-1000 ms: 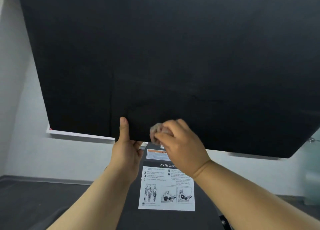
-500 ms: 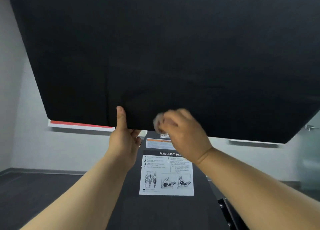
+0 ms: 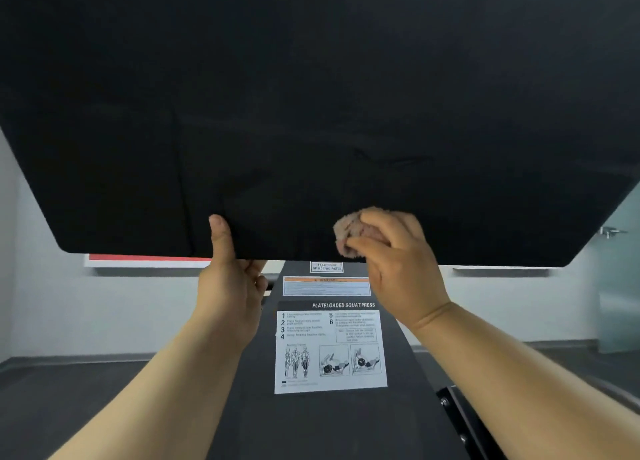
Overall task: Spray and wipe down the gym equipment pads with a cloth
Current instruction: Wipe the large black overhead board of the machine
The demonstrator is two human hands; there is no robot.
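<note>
Pad: I see a large black pad (image 3: 311,113) filling the upper view, its lower edge just above the labels.
Left grip: my left grip (image 3: 228,286) clasps that lower edge, thumb flat up the pad's face, fingers curled behind.
Right grip: my right grip (image 3: 398,262) is clenched round a bunched pinkish cloth (image 3: 353,232).
Cloth: pressed to the pad's face just above the lower edge, right of my left thumb and apart from it.
Placard: white instruction placard (image 3: 330,352) on the dark machine frame (image 3: 329,425), headed "PLATELOADED SQUAT PRESS". It has steps numbered 1 to 6, muscle figures and two exercise drawings. The fine print is too blurred to read.
Warning label: orange-banded warning label (image 3: 326,286) above the placard, its text unreadable.
Small label: small label (image 3: 326,267) at the pad's edge, second line "OF MOVING PARTS", top line unclear.
Wall: red strip (image 3: 149,257) at left, metal handle (image 3: 611,232) at right.
</note>
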